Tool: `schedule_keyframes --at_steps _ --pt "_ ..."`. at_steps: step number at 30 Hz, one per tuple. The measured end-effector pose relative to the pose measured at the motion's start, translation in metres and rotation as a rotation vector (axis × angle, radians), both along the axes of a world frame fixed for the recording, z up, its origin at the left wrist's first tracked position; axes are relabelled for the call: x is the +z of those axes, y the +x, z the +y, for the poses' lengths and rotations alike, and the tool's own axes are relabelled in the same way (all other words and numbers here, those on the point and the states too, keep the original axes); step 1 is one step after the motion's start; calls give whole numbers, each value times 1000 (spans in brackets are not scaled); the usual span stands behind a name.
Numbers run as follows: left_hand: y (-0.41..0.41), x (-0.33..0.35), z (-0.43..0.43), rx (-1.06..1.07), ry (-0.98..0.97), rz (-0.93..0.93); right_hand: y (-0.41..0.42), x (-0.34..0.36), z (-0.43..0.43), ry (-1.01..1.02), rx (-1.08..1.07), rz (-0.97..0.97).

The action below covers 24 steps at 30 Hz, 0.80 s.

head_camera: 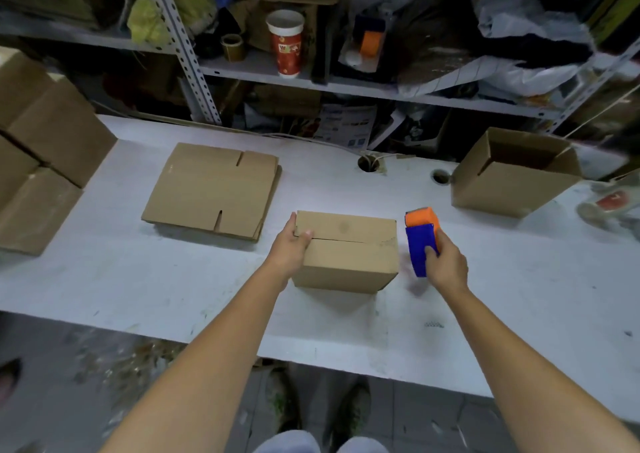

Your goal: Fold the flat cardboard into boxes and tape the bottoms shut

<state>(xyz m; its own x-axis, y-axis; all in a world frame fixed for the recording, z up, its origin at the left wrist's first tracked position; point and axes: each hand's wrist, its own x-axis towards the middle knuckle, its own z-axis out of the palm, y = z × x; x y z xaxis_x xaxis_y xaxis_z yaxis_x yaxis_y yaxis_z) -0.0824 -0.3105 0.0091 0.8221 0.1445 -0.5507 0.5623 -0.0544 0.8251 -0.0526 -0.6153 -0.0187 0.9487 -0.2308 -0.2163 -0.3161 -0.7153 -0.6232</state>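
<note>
A small folded cardboard box (349, 255) stands on the white table (173, 296) with its two flaps closed on top, the seam running left to right. My left hand (292, 243) holds its left end, thumb on the flaps and fingers down the side. Just right of the box, my right hand (446, 262) grips a blue and orange tape dispenser (420, 241), held upright and a little apart from the box. A stack of flat cardboard blanks (211, 189) lies to the left behind the box.
An open-topped box (512, 182) stands at the back right. Several folded boxes (41, 161) are stacked at the far left. Two cable holes (369, 163) pierce the table's rear. Cluttered metal shelves (346, 85) with a red cup (285, 44) rise behind.
</note>
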Motion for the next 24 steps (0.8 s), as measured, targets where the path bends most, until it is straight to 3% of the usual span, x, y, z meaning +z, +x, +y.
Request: schedule_keyframes --at_steps 3,5,7,12,17,21,24 --pt "0 2 -1 -7 -4 -3 -2 42 1 378 -187 -67" --pt "1 5 -3 -9 -21 0 0 74 4 513 -247 -112" --pt "4 5 -3 -18 -32 2 3 107 12 563 -172 -117" --pt "11 10 -16 -68 3 -4 10 158 39 530 176 -10" --pt "16 11 -34 -109 46 -6 23 166 62 475 451 166" --pt "13 20 -38 -145 45 -60 32 160 71 295 609 301" --pt "11 23 -40 -128 33 -48 37 163 70 270 633 391"
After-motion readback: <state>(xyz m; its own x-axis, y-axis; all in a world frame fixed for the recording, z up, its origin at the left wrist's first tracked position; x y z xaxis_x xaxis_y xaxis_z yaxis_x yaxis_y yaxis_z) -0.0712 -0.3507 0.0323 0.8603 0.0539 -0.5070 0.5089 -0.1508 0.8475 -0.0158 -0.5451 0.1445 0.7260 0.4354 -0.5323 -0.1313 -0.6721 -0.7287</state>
